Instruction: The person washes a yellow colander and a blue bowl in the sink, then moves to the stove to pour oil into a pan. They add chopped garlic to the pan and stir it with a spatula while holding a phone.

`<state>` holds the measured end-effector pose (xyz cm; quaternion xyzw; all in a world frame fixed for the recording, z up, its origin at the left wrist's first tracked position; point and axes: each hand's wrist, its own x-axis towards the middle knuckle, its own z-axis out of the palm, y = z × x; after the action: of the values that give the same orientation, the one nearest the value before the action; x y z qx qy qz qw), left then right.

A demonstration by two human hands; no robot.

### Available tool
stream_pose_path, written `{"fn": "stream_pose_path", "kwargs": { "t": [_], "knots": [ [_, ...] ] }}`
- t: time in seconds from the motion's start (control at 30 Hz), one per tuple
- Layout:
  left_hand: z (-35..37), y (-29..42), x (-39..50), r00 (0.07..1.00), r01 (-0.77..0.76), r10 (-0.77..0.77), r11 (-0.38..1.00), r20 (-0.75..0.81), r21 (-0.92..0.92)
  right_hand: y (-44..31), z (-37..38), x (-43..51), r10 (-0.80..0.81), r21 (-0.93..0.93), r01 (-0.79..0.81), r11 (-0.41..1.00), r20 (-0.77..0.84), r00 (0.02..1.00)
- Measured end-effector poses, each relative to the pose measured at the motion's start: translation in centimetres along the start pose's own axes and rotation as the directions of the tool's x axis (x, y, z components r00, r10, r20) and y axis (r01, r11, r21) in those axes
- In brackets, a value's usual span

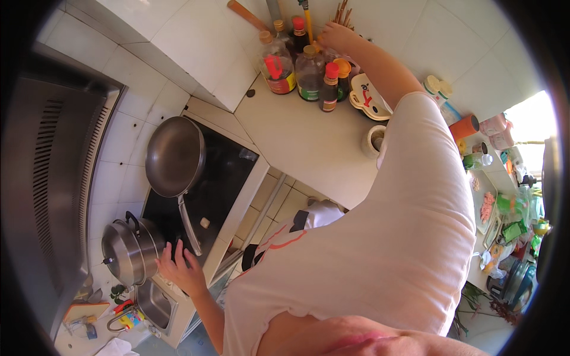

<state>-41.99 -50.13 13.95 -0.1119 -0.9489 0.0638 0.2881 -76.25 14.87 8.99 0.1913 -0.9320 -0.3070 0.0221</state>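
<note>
My left hand (182,269) hovers beside a lidded stainless-steel pot (138,249), fingers spread and holding nothing. Next to it is the long metal handle (189,224) of a frying pan (175,155), which sits on the black glass cooktop (227,178). Far across the counter, my right hand (338,38) reaches behind a cluster of bottles. Its fingertips are close to a bundle of brown chopsticks (343,13) and something orange; whether it grips anything is hidden. Around it are a large bottle with a red handle (276,66), a brown-capped bottle (309,73) and a red-capped sauce bottle (329,86).
A cream container with a red drawing (369,98) and a mortar with a pestle (374,140) stand on the counter (303,138). A range hood (49,147) overhangs the left side. Beyond the pot is a steel sink (153,305). Raw meat (486,207) lies on a tray among bags.
</note>
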Motion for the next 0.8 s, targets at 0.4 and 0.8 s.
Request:
{"fn": "stream_pose_path", "kwargs": {
  "t": [0.4, 0.8],
  "knots": [
    [4.1, 8.0, 6.0, 0.954, -0.287, 0.293, 0.834, -0.062, -0.471, 6.1, -23.4, -7.7, 0.346, 0.329, -0.260, 0.908, -0.238, 0.908],
    [2.7, 18.8, 13.7, 0.992, 0.068, 0.069, 0.445, 0.109, -0.893, -16.0, -36.0, -13.8, 0.214, 0.711, -0.241, 0.661, 0.129, 0.968]
  ]
}}
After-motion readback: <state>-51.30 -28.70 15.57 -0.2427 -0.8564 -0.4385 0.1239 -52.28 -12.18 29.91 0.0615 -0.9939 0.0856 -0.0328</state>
